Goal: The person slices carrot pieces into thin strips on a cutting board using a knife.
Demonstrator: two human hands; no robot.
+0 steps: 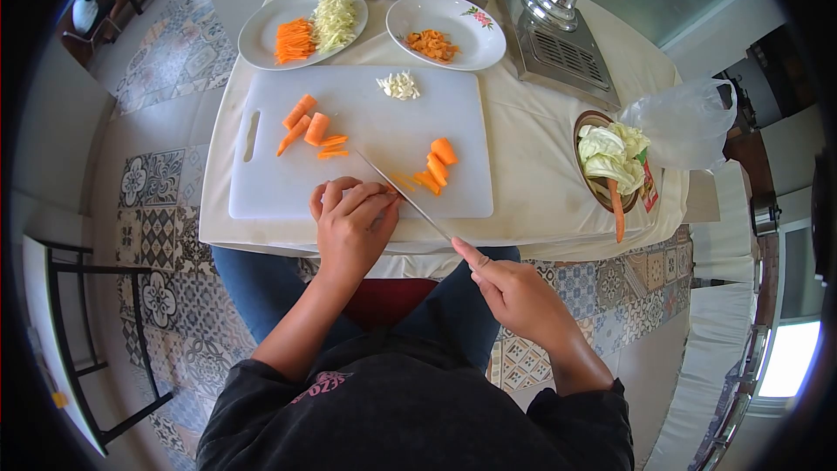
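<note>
My right hand [514, 290] is closed round the handle of a knife [403, 194], its forefinger stretched along the top. The blade slants across the lower part of a white cutting board [314, 183]. My left hand [357, 218] has its fingers bent and pressed down on carrot at the board's near edge, beside the blade; the piece is mostly hidden. Thin carrot strips [401, 180] lie by the blade. Carrot chunks [317, 129] rest on the left of the board and more carrot pieces [438, 166] on the right. Chopped white pieces [399, 85] form a small pile near the far edge.
Behind the board stand an oval plate [253, 35] of shredded vegetables and a round plate [485, 45] with orange pieces. Two metal stoves [567, 61] are farther back. A bowl [582, 122] of cabbage and a plastic bag [689, 122] are at right. A person [87, 7] sits far left.
</note>
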